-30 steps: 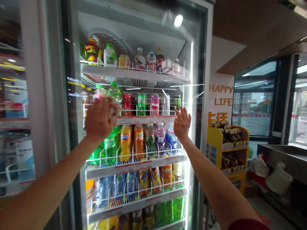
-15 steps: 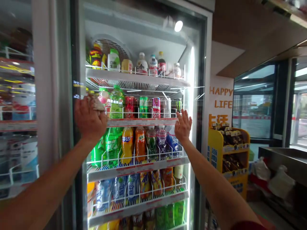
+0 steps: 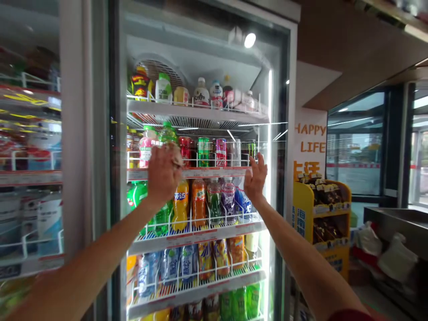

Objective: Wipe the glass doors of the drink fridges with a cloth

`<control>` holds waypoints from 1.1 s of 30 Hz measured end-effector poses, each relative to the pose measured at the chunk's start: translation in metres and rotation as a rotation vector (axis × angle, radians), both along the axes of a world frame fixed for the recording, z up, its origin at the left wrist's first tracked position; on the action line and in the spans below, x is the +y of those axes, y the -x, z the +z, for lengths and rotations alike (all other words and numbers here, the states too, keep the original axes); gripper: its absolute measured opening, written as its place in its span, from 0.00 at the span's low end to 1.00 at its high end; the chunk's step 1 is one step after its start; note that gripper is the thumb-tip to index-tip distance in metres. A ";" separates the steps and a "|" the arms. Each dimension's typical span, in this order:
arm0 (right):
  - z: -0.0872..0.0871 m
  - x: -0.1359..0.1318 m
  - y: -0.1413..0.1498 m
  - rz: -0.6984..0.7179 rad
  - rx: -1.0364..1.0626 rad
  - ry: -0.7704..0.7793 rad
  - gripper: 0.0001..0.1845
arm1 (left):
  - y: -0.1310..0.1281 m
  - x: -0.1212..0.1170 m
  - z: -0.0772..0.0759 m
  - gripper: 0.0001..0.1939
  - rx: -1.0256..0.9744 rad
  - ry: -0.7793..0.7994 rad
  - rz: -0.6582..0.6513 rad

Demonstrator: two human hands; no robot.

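Note:
A tall drinks fridge with a glass door (image 3: 207,49) fills the middle of the view. My left hand (image 3: 163,174) is pressed over a crumpled pale cloth (image 3: 175,156) against the glass, in front of the green bottles. Some of the cloth is hidden under the palm. On the right side of the door, my right hand (image 3: 256,178) rests against the glass with its fingers apart and nothing in it. Behind the glass, a row of cans (image 3: 203,151) stands between the two hands, with orange soda bottles (image 3: 181,205) one shelf lower.
To the left is another glass-fronted fridge (image 3: 30,178) with packed shelves. A yellow display stand (image 3: 334,214) with packets is on the right, near a metal counter (image 3: 401,216) and white plastic bags (image 3: 397,256).
My left hand has moved right across the glass with the cloth, from the door's left edge to in front of the green bottles. My right hand stays at nearly the same spot.

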State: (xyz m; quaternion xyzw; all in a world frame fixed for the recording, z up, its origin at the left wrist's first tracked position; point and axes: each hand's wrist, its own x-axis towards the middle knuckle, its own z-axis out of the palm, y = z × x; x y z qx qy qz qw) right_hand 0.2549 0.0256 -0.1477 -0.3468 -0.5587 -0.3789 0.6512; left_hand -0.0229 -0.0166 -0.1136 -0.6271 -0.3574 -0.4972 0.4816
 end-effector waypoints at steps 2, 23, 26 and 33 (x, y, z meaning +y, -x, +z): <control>0.005 -0.022 0.040 0.098 -0.109 -0.030 0.24 | -0.030 0.003 -0.003 0.27 0.083 0.052 -0.084; 0.017 0.003 0.038 0.042 0.122 -0.016 0.23 | 0.062 -0.014 -0.039 0.37 0.236 0.073 0.150; 0.002 -0.003 0.058 -0.005 -0.287 0.082 0.20 | 0.065 -0.013 -0.039 0.36 0.249 0.077 0.133; 0.013 0.016 -0.005 -0.064 0.341 0.025 0.24 | 0.059 -0.013 -0.041 0.36 0.222 0.068 0.168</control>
